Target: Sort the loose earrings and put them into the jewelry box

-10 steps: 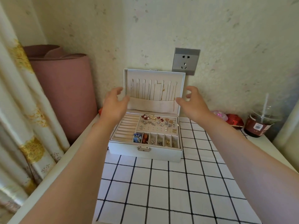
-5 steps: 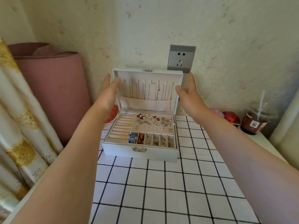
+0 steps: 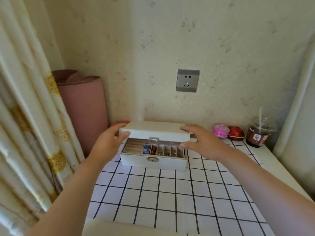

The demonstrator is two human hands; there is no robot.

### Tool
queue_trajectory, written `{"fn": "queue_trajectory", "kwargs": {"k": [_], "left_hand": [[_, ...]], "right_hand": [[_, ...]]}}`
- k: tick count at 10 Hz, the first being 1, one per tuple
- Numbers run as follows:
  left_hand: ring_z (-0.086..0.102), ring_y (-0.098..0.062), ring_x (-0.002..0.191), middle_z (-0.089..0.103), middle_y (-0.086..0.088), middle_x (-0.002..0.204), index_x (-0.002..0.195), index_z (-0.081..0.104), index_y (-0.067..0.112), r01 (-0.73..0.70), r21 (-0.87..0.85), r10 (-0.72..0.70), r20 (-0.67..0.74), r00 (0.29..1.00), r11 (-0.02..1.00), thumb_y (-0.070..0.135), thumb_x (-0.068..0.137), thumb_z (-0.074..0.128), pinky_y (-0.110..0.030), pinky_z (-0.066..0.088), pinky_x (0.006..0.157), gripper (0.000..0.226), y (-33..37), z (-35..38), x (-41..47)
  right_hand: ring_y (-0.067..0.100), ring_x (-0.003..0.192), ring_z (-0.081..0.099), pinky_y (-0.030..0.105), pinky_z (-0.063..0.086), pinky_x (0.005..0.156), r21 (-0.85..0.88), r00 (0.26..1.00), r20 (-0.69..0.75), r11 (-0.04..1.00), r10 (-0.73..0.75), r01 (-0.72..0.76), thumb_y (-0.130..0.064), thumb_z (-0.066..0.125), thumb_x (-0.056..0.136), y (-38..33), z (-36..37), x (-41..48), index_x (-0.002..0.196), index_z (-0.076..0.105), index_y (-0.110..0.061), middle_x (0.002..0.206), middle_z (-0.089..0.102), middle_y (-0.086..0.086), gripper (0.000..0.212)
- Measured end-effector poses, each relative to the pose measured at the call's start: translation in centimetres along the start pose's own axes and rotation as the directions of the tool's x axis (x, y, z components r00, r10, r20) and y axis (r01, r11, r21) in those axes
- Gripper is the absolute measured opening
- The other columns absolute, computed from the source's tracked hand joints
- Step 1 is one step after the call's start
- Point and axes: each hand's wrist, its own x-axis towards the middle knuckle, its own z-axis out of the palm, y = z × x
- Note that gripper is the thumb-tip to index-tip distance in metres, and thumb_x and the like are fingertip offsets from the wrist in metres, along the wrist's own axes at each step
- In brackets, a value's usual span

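White, grained and rectangular, the jewelry box [image 3: 153,162] is set at the far edge of a black-gridded white cloth [image 3: 170,193] on the bench [image 3: 272,165]. Its flat lid [image 3: 153,131] is held tilted low over the base, a narrow gap at the front. The lid's ends are gripped by the left hand [image 3: 107,143] and right hand [image 3: 202,143], thumbs beneath. Small earrings [image 3: 167,153] are seen in the box's narrow front compartments. Right of the box a clear domed cup [image 3: 260,133] is stood; above it, a grey socket [image 3: 187,80].

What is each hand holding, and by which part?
The lid: left hand grips its left end, right hand its right end, thumbs at the front edge.
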Motion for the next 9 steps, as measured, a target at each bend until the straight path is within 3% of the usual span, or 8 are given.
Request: {"fn": "queue_trajectory", "kwargs": {"k": [2, 3, 4, 5, 6, 7, 8, 9], "left_hand": [[0.054, -0.016, 0.122, 0.057, 0.001, 0.136, 0.134, 0.060, 0.020, -0.104, 0.211, 0.104, 0.015, 0.995, 0.972, 0.034, 0.091, 0.068, -0.025, 0.039, 0.102, 0.046, -2.5, 0.4, -1.6], [0.051, -0.016, 0.127, 0.058, 0.000, 0.134, 0.134, 0.059, 0.016, -0.123, 0.245, 0.118, 0.037, 0.992, 0.962, 0.032, 0.089, 0.070, -0.026, 0.037, 0.106, 0.049, -3.7, 0.9, -2.2], [0.042, -0.014, 0.135, 0.051, 0.006, 0.141, 0.137, 0.056, 0.017, -0.221, 0.272, 0.228, 0.007, 0.974, 0.937, 0.024, 0.089, 0.071, -0.024, 0.029, 0.113, 0.051, -4.1, 1.3, -2.6], [0.030, -0.009, 0.144, 0.037, 0.013, 0.153, 0.146, 0.044, 0.028, -0.314, 0.320, 0.302, 0.086, 0.949, 0.894, 0.030, 0.092, 0.067, -0.031, 0.029, 0.117, 0.059, -4.2, 2.0, -3.6], [0.013, -0.005, 0.150, 0.021, 0.016, 0.160, 0.152, 0.030, 0.035, -0.373, 0.362, 0.349, 0.132, 0.928, 0.854, 0.056, 0.090, 0.044, -0.025, 0.022, 0.116, 0.066, -4.8, 3.0, -4.4], [0.010, -0.005, 0.150, 0.017, 0.015, 0.161, 0.153, 0.028, 0.035, -0.368, 0.380, 0.345, 0.128, 0.930, 0.849, 0.060, 0.089, 0.036, -0.024, 0.021, 0.115, 0.070, -4.7, 3.1, -4.7], [0.008, -0.006, 0.151, 0.015, 0.016, 0.161, 0.153, 0.027, 0.035, -0.360, 0.369, 0.332, 0.140, 0.933, 0.857, 0.065, 0.087, 0.033, -0.030, 0.020, 0.120, 0.073, -4.7, 3.1, -4.4], [0.008, -0.006, 0.150, 0.015, 0.019, 0.159, 0.151, 0.030, 0.037, -0.277, 0.339, 0.233, 0.164, 0.959, 0.899, 0.083, 0.079, 0.027, -0.035, 0.016, 0.123, 0.085, -3.8, 2.8, -4.1]], "right_hand": [[0.016, 0.147, 0.029, 0.039, 0.029, 0.120, 0.038, 0.999, -0.005, 0.998, 0.054, -0.054, -0.033, 0.068, 0.093, 0.4, 3.4, -1.9, 0.149, 0.042, -0.036, 0.160, 0.025, -0.003, 0.061], [0.017, 0.148, 0.025, 0.030, 0.024, 0.120, -0.001, 0.998, 0.001, 0.998, 0.056, -0.056, -0.035, 0.062, 0.097, 0.2, 4.2, -2.3, 0.152, 0.036, -0.034, 0.162, 0.021, -0.001, 0.061], [0.017, 0.148, 0.026, 0.020, 0.020, 0.112, -0.039, 0.999, -0.012, 0.998, 0.052, -0.052, -0.043, 0.054, 0.100, 0.1, 4.6, -2.6, 0.154, 0.031, -0.038, 0.164, 0.015, -0.003, 0.059], [0.018, 0.153, 0.013, 0.028, 0.019, 0.119, -0.100, 0.998, 0.033, 0.993, 0.060, -0.056, -0.051, 0.046, 0.101, -0.1, 5.2, -3.2, 0.156, 0.021, -0.040, 0.167, -0.003, -0.005, 0.062], [0.019, 0.152, 0.017, 0.034, 0.026, 0.119, -0.172, 0.993, 0.081, 0.983, 0.080, -0.065, -0.055, 0.041, 0.101, -0.3, 5.8, -3.7, 0.158, 0.003, -0.042, 0.164, -0.022, -0.009, 0.069], [0.021, 0.145, 0.035, 0.036, 0.038, 0.112, -0.196, 0.993, 0.065, 0.977, 0.095, -0.080, -0.056, 0.041, 0.101, -0.6, 6.0, -3.9, 0.157, -0.002, -0.042, 0.161, -0.028, -0.011, 0.072], [0.020, 0.144, 0.037, 0.036, 0.039, 0.110, -0.156, 0.993, 0.068, 0.984, 0.096, -0.085, -0.054, 0.043, 0.101, -0.5, 6.0, -4.0, 0.157, -0.003, -0.044, 0.161, -0.029, -0.013, 0.073], [0.020, 0.149, 0.027, 0.039, 0.032, 0.116, -0.135, 0.989, 0.095, 0.986, 0.111, -0.098, -0.057, 0.043, 0.099, -0.7, 5.4, -3.9, 0.157, -0.002, -0.044, 0.162, -0.027, -0.012, 0.074]]}}
